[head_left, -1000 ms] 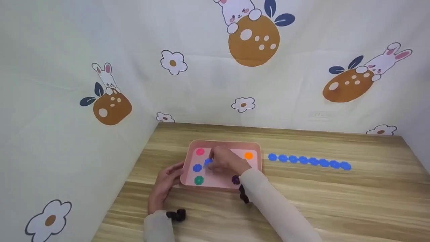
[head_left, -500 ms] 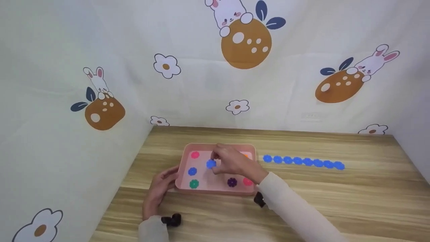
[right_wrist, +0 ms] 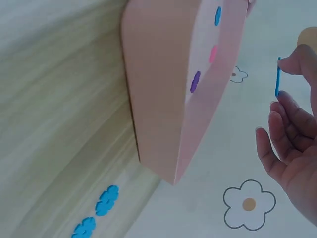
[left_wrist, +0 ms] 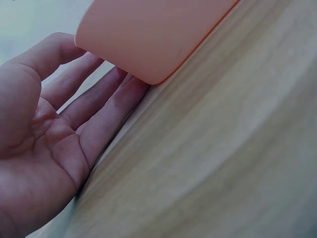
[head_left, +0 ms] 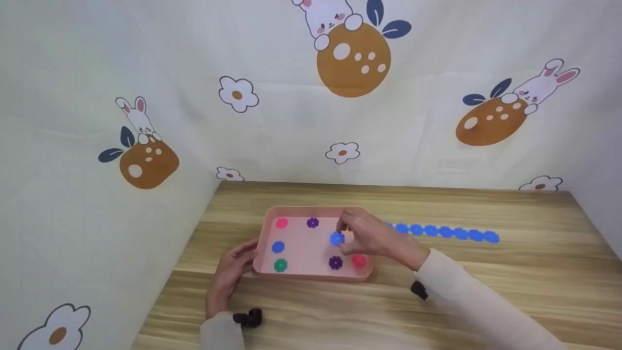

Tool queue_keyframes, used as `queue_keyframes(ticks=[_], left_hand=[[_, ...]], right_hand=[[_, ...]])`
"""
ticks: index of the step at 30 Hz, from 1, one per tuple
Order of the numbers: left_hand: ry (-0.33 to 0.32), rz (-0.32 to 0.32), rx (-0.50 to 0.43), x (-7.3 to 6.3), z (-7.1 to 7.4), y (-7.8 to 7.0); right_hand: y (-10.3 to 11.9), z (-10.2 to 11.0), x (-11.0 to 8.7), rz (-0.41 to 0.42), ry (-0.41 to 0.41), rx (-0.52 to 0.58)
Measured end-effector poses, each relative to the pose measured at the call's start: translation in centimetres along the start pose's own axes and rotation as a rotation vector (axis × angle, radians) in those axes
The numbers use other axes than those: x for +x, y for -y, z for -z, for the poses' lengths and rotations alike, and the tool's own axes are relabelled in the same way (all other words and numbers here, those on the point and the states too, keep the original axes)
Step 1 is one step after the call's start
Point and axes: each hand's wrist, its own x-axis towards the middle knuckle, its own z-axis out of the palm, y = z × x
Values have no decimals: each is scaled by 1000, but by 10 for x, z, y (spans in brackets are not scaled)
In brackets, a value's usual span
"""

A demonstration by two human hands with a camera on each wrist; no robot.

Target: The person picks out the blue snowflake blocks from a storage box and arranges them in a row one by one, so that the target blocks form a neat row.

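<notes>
My right hand (head_left: 376, 237) pinches a blue flower-shaped disc (head_left: 336, 238) between thumb and fingertips, above the right part of a pink tray (head_left: 303, 250). In the right wrist view the disc (right_wrist: 278, 79) shows edge-on, and the other fingers are loosely bent. My left hand (head_left: 227, 274) rests at the tray's left side. Its extended fingers (left_wrist: 94, 101) touch the tray wall in the left wrist view, their tips partly hidden behind it. Inside the tray lie a blue disc (head_left: 278, 247), a green disc (head_left: 280, 265), and several pink and purple ones, spread apart.
A straight row of blue discs (head_left: 445, 232) runs rightward from the tray on the wooden table (head_left: 311, 311); my right hand partly covers its left end. A printed cloth (head_left: 286, 131) hangs behind the table and along its left side.
My right hand has lifted a blue disc from the tray's left-middle and carried it right. A purple disc at the tray's back now shows. The left hand stays at the tray's side.
</notes>
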Motion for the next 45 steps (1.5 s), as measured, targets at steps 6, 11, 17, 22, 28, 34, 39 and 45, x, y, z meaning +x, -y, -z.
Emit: queue_keyframes(ticks=[6, 11, 17, 22, 28, 34, 39, 45], left_hand=[[0, 4, 8, 0, -1, 0], [7, 19, 2, -1, -3, 2], [7, -33, -17, -1, -3, 0], [14, -29, -11, -1, -3, 0], [13, -9, 4, 0, -1, 1], [12, -7, -1, 0, 0, 2], [10, 5, 8, -1, 0, 2], [1, 20, 15, -2, 1, 0]], right_hand=[[-4, -6, -31, 2, -58, 35], [-18, -12, -64, -22, -129, 47], [-39, -12, -101, -64, -237, 106], [-59, -7, -133, -29, -324, 36], [-76, 5, -157, 13, -426, -41], [-91, 14, -177, 18, -464, -129], [-106, 27, -197, -1, -444, -272], [-133, 40, -217, -9, -469, -349]])
